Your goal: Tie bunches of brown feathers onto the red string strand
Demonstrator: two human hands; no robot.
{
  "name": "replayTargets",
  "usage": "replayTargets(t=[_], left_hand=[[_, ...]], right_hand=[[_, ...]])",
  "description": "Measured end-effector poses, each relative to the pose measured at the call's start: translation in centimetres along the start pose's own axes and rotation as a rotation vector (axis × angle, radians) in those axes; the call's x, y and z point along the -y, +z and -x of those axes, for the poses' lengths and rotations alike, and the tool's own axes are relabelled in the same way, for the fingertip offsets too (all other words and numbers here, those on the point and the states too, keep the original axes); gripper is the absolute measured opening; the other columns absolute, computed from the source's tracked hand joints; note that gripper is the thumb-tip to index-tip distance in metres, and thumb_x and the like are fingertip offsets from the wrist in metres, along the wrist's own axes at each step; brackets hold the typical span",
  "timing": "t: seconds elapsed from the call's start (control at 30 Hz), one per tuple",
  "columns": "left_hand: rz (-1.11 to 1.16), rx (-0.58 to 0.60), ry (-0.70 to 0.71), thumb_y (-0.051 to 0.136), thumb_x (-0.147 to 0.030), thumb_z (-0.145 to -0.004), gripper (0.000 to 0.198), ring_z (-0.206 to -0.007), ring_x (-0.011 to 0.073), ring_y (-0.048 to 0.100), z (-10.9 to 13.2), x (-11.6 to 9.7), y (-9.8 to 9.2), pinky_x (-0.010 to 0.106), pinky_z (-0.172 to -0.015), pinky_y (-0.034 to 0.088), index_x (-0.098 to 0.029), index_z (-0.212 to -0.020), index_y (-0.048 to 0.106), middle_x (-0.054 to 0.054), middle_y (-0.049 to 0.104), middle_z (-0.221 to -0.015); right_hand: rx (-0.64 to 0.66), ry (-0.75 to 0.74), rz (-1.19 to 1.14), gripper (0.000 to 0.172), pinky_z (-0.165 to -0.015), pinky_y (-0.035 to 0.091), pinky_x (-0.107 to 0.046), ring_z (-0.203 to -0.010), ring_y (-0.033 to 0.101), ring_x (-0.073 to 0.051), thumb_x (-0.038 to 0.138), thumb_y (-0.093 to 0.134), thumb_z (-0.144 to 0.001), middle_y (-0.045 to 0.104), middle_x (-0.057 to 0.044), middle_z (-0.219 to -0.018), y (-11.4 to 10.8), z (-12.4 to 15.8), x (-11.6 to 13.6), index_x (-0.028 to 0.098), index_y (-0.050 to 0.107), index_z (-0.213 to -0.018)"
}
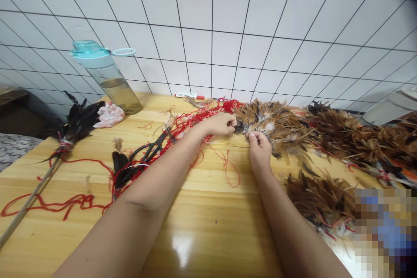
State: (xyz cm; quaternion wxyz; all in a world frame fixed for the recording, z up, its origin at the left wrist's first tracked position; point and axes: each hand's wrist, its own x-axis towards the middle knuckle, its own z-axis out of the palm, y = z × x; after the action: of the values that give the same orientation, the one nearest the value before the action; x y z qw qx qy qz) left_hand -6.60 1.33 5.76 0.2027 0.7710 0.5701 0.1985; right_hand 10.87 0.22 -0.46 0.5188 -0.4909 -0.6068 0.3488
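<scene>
My left hand and my right hand meet at the near end of a long mass of brown and black feathers. Both pinch into the feathers at the fingertips, though the exact strands held are too small to tell. A tangle of red thread runs from there across the table, under and beside my left forearm. Black-handled scissors lie left of that forearm among the thread. Farther left, a bundle of black feathers is bound to a thin wooden stick.
A plastic bottle with a turquoise lid holds brownish liquid at the back left of the wooden table, near a pink cloth. A red-capped marker lies by the white tiled wall. More feathers lie at right.
</scene>
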Motion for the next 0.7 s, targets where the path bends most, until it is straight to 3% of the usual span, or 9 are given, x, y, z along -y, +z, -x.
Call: replayTargets(t=[0.1,0.27,0.4,0.7], left_hand=[[0.134,0.119,-0.025,0.055,-0.01,-0.064,0.012,-0.06,0.0106,0.05,0.8,0.3,-1.3,0.02,-0.057,0.033,-0.017,-0.072,0.061,-0.003,0.06,-0.064],[0.161,0.111,-0.02,0.056,-0.008,-0.058,0.013,-0.059,0.0099,0.049,1.3,-0.1,-1.9,0.019,-0.057,0.032,-0.018,-0.064,0.061,-0.004,0.06,-0.06],[0.09,0.112,0.021,0.055,-0.006,-0.058,0.014,-0.059,0.0101,0.048,1.2,-0.8,-1.8,0.02,-0.058,0.031,-0.018,-0.063,0.061,-0.004,0.06,-0.061],[-0.143,0.103,0.101,0.053,-0.003,-0.063,0.02,-0.07,0.0154,0.053,1.3,-1.7,-1.8,0.024,-0.067,0.034,-0.017,-0.069,0.065,0.003,0.065,-0.074]], right_hand=[[-0.019,-0.014,0.034,0.028,-0.066,0.038,-0.028,-0.063,0.047,-0.015,0.042,0.049,-0.081,0.057,-0.001,-0.068,-0.1,0.0,-0.3,0.017,0.06,-0.076],[-0.048,-0.129,0.167,0.028,-0.07,0.04,-0.03,-0.069,0.051,-0.017,0.04,0.048,-0.082,0.06,-0.004,-0.072,-0.2,-0.2,-0.8,0.017,0.063,-0.077],[-0.037,-0.192,0.249,0.028,-0.076,0.04,-0.033,-0.077,0.055,-0.02,0.038,0.047,-0.083,0.063,-0.006,-0.077,-0.2,-0.1,-0.8,0.018,0.066,-0.076],[0.03,-0.255,0.337,0.027,-0.074,0.041,-0.033,-0.077,0.054,-0.02,0.036,0.047,-0.083,0.062,-0.006,-0.076,0.0,0.0,-1.0,0.02,0.068,-0.077]])
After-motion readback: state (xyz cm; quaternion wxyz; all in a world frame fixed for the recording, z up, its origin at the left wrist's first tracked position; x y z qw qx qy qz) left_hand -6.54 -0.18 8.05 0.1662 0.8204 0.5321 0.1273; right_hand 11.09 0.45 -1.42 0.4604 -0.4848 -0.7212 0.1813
